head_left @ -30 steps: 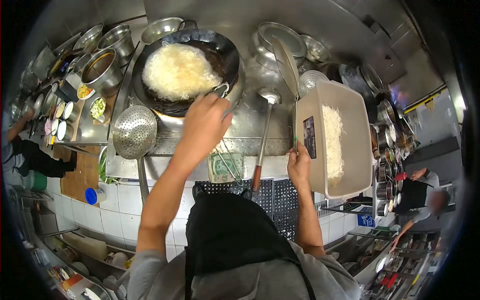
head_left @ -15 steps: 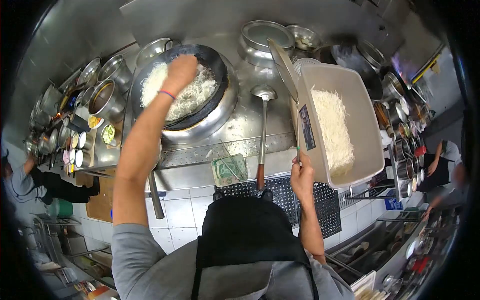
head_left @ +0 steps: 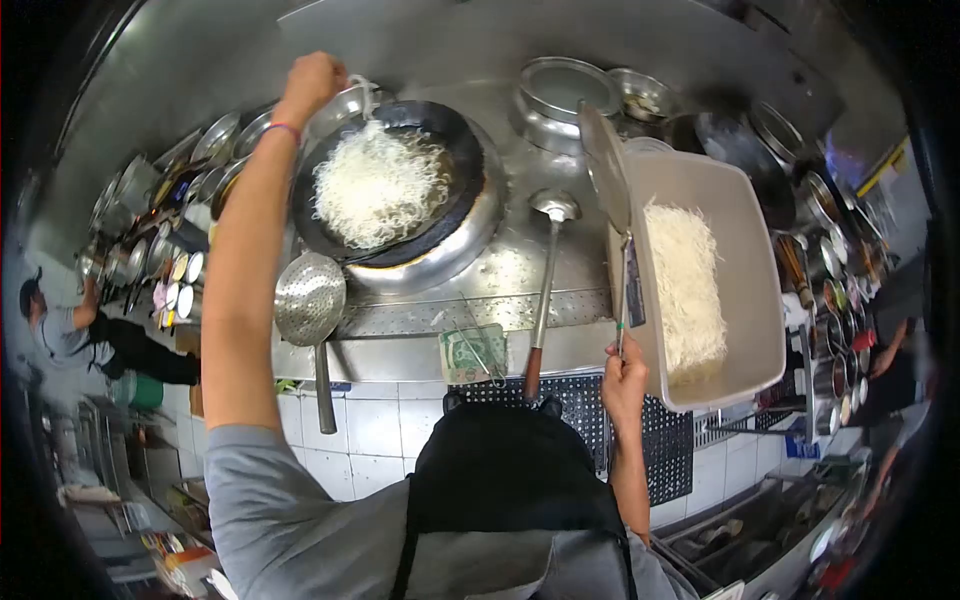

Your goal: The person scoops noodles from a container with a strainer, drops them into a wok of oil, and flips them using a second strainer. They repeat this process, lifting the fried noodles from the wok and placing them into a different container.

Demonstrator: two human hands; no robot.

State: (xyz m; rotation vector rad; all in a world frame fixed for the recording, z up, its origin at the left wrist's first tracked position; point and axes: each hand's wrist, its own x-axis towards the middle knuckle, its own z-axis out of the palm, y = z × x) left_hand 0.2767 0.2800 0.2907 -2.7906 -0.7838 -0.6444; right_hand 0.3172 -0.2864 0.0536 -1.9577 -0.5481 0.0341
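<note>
Above the far left rim of the wok (head_left: 470,200), my left hand (head_left: 315,82) is closed on a few pale noodle strands, which hang down to the wok. A loose white heap of noodles (head_left: 375,185) lies in the wok, with liquid showing at its right side. My right hand (head_left: 626,378) grips the thin handle of a long-handled skimmer (head_left: 605,165). Its round head stands tilted, nearly edge-on, against the left side of a beige plastic tub (head_left: 750,270). Inside the tub is a block of thin dry noodles (head_left: 688,290).
A perforated skimmer (head_left: 310,298) lies left of the wok's front. On the steel counter, a ladle (head_left: 553,207) rests between wok and tub, beside a green packet (head_left: 472,352). Lidded pot (head_left: 568,90) stands behind. A co-worker (head_left: 65,325) is at far left.
My left hand has lifted from over the noodles toward the far left, drawing strands up. The noodles in the wok are more heaped. My right hand still holds the skimmer; the view has shifted.
</note>
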